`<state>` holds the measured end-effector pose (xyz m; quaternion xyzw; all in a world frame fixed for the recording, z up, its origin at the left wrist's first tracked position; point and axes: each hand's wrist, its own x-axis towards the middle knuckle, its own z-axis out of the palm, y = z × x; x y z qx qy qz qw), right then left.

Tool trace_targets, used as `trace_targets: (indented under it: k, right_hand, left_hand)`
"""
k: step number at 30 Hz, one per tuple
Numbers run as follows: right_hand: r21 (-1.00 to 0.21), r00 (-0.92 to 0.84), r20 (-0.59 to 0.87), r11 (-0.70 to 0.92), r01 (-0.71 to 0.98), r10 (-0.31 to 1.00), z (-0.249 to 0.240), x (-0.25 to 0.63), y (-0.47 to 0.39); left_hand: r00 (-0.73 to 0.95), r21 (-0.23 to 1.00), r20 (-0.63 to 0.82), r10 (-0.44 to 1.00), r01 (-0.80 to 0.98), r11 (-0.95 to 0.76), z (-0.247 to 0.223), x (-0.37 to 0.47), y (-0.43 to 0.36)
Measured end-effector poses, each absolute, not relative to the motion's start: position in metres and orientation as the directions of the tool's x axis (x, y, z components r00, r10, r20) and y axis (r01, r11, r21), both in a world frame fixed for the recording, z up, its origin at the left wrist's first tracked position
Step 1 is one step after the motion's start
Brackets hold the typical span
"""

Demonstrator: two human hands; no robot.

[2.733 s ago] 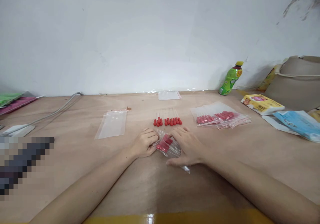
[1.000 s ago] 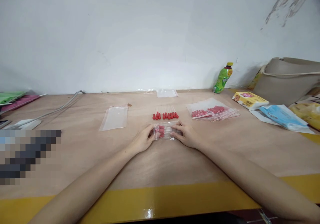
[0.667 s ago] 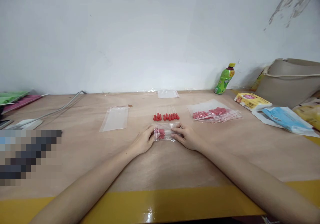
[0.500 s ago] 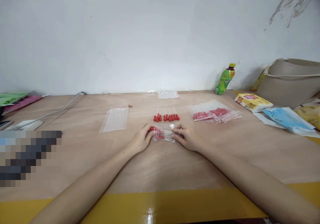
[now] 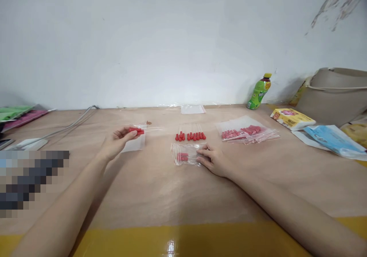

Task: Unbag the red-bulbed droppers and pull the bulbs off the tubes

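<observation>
My left hand (image 5: 119, 142) pinches a few droppers (image 5: 137, 130) by their red bulbs, their thin clear tubes pointing right. Partly behind that hand lies a flat clear zip bag (image 5: 134, 145). On the tabletop at the centre is another clear zip bag (image 5: 174, 153) with red-bulbed droppers (image 5: 182, 156) inside. The right end of this bag is gripped by the fingers of my right hand (image 5: 216, 159). Just beyond it, several loose droppers (image 5: 196, 136) lie in two groups, bulbs towards me.
Filled bags of red-bulbed droppers (image 5: 243, 130) are piled at the right. Farther right are a green bottle (image 5: 259, 91), a yellow tissue pack (image 5: 292, 118), a blue packet (image 5: 332, 140) and a beige bag (image 5: 332, 96). A grey cable (image 5: 71, 125) runs along the left.
My left hand has moved away from the central bag to the left, carrying droppers. My right hand stays at the bag's right end, and two red bulbs now show inside.
</observation>
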<state>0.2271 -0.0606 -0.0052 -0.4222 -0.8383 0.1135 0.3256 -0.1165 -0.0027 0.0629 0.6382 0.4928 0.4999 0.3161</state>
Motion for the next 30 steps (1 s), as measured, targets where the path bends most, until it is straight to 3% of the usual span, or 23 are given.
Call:
trace_targets:
  k: [3, 5, 8, 11, 16, 21, 24, 27, 30]
  right_hand:
    - [-0.468, -0.442, 0.442, 0.621, 0.628, 0.78, -0.004, 0.227, -0.061]
    - [-0.468, -0.447, 0.442, 0.625, 0.625, 0.778, -0.004, 0.227, -0.061]
    - [-0.469, -0.446, 0.447, 0.628, 0.621, 0.775, -0.004, 0.227, -0.061]
    - [-0.465, -0.444, 0.445, 0.624, 0.627, 0.778, -0.005, 0.227, -0.061]
    - [-0.451, -0.44, 0.455, 0.626, 0.636, 0.774, -0.006, 0.226, -0.061]
    - [-0.455, -0.438, 0.453, 0.624, 0.636, 0.777, -0.006, 0.226, -0.062]
    - [-0.456, -0.438, 0.443, 0.617, 0.641, 0.782, -0.005, 0.226, -0.063]
    - [-0.455, -0.449, 0.429, 0.617, 0.643, 0.784, -0.004, 0.227, -0.063]
    - [-0.452, -0.456, 0.428, 0.622, 0.64, 0.78, -0.003, 0.227, -0.062]
  left_hand:
    - [-0.104, 0.781, 0.528, 0.843, 0.45, -0.433, 0.051, -0.107, 0.007]
    - [0.079, 0.598, 0.624, 0.777, 0.592, -0.54, 0.038, -0.087, 0.013]
    - [0.331, 0.332, 0.643, 0.69, 0.692, -0.642, 0.023, -0.056, 0.023]
    - [0.439, 0.256, 0.596, 0.672, 0.689, -0.678, 0.014, -0.038, 0.031]
    - [0.495, 0.269, 0.565, 0.66, 0.645, -0.715, 0.008, -0.032, 0.035]
    - [0.413, 0.562, 0.441, 0.797, 0.565, -0.604, 0.007, -0.031, 0.029]
    - [0.356, 0.675, 0.391, 0.849, 0.516, -0.527, 0.005, -0.031, 0.029]
    - [0.345, 0.703, 0.379, 0.859, 0.497, -0.509, 0.005, -0.03, 0.03]
    - [0.311, 0.622, 0.422, 0.851, 0.584, -0.522, 0.007, -0.03, 0.027]
